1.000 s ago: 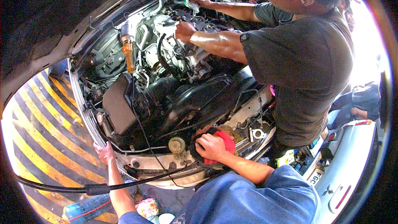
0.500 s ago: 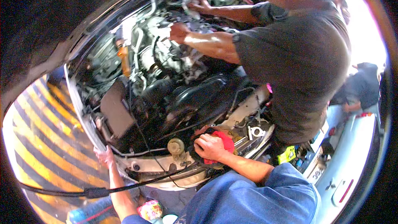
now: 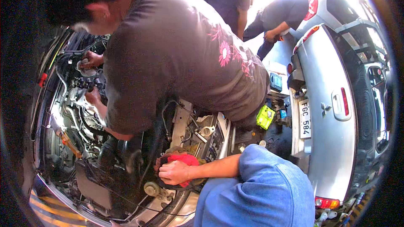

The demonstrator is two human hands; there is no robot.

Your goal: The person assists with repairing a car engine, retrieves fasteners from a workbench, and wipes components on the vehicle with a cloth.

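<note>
My right hand [image 3: 174, 172] lies on a red cloth [image 3: 190, 159] at the front edge of an open engine bay, its fingers curled over the bunched fabric. Darker, brownish rags [image 3: 170, 151] lie under and beside the red one. Close by is a round, dull yellowish cap [image 3: 152, 188] on the front panel. A silver metal ring-shaped part [image 3: 207, 131] sits just beyond the cloth. Of my left hand, at most a small skin-coloured patch shows at the bottom edge; its fingers cannot be made out.
A co-worker in a dark floral shirt [image 3: 176, 54] leans over the engine [image 3: 82, 105], both hands in it. An orange-handled light [image 3: 69, 143] lies among the hoses. Two more people stand behind. A silver vehicle [image 3: 328, 113] is at right, near a yellow-green object [image 3: 265, 117].
My view has swung right, so more of the silver vehicle and other people shows. My left hand, earlier at the car's front corner, has nearly left view. My right hand stays on the cloth.
</note>
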